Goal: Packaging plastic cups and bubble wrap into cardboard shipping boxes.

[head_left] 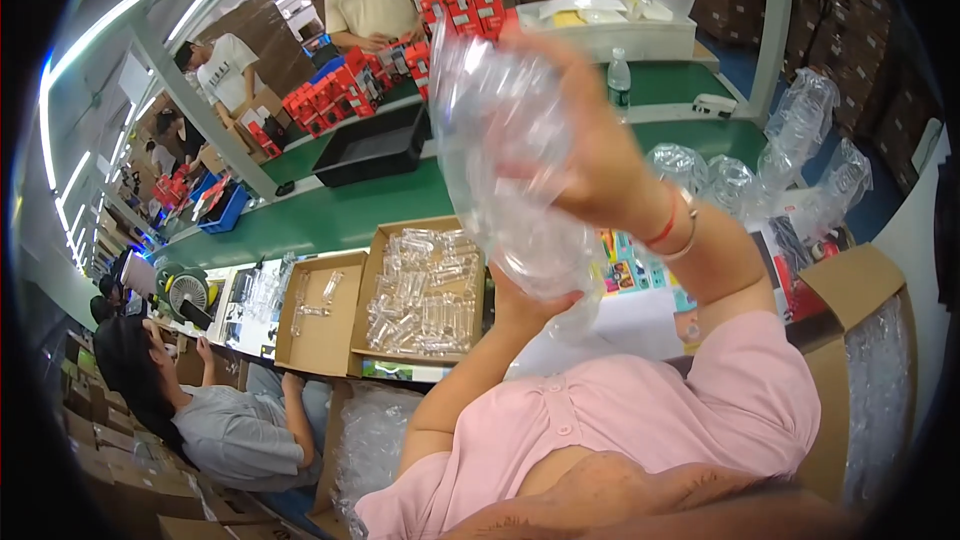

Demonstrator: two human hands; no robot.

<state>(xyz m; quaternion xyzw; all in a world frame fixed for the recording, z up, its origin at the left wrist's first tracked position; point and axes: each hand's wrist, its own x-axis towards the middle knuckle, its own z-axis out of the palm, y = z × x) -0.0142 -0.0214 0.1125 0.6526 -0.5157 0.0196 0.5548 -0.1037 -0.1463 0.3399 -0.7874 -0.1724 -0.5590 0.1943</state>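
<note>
Raised in front of me is a bundle of clear, rounded plastic shells [490, 130], blurred by motion and glare. They look stacked in a column; whether a bag surrounds them, I cannot make out. My right hand [592, 130] is closed around the upper right side, its fingers partly seen through the plastic. My left hand [528, 302] grips the lower end, with the thumb showing below it. Left of that hand, a cardboard tray [370, 300] holds many small clear plastic tubes [425, 285].
A second cardboard tray [325, 340] has several tubes. Clear plastic stacks [735, 180] stand at right, with an open carton [855, 290] below. Across the green bench [330, 215] sit a black bin [372, 148] and red boxes [330, 100]. A co-worker [240, 420] sits at left.
</note>
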